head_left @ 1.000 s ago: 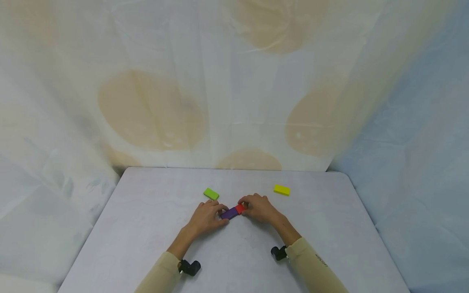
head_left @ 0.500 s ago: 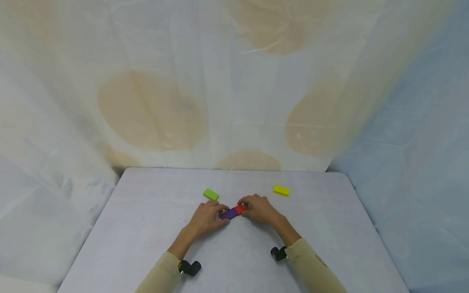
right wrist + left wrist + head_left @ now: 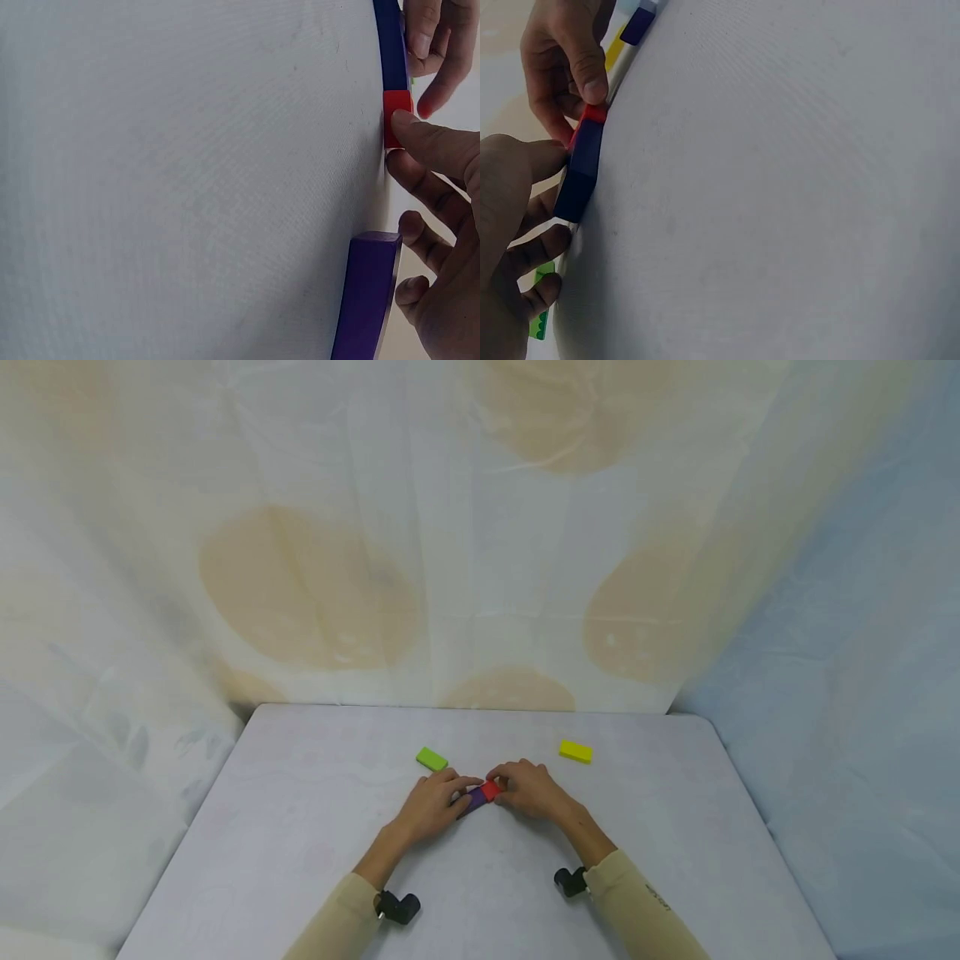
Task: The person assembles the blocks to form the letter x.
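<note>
Far left: pale draped cloth [image 3: 112, 610] with tan blotches, hanging behind and beside a grey table [image 3: 300, 827]. On the table, left of centre, a green block [image 3: 432, 759] lying flat, just beyond the left hand [image 3: 429, 806] — apart from it, not touching. Left hand down on the table with fingers curled round the near end of a purple block [image 3: 473, 798], thumb on one side, fingertips on the other; same grip visible from the left wrist view, where the block reads dark blue-purple [image 3: 580, 176]. Purple block at the middle of the table, lying flat, its far end butted against a small red block [image 3: 491, 790]. Red block pinched between thumb and fingers of the right hand [image 3: 528, 789] — thumb pressed on its top face in the right wrist view [image 3: 397, 127]. Both hands close together, nearly meeting over the two blocks. Further right, a yellow block [image 3: 575, 751] lying flat, well apart from the right hand. Cream sleeves on both forearms, a black wrist camera [image 3: 567, 880] under each. Blue-tinted cloth at far right.
</note>
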